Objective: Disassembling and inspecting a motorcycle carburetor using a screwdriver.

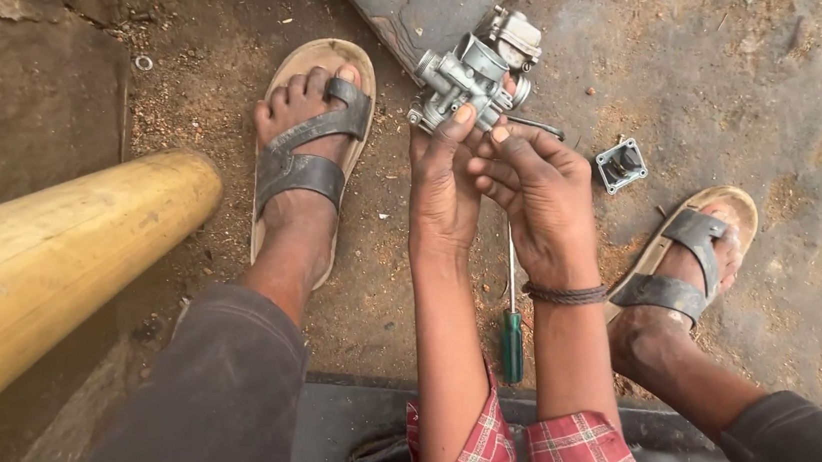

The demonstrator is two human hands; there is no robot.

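- Yellow pipe [53,265] lies at the far left on the dirt floor [767,66].
- Left hand [443,188] is closed around the grey metal carburettor [467,85], held up above the floor.
- Green-handled screwdriver [512,327] lies below, between the wrists.
- Right hand [538,194] pinches at the carburettor's underside; this looks like stripping-down work, needing fine fingertip control.
- Small square metal part [621,165] lies apart, to the right.
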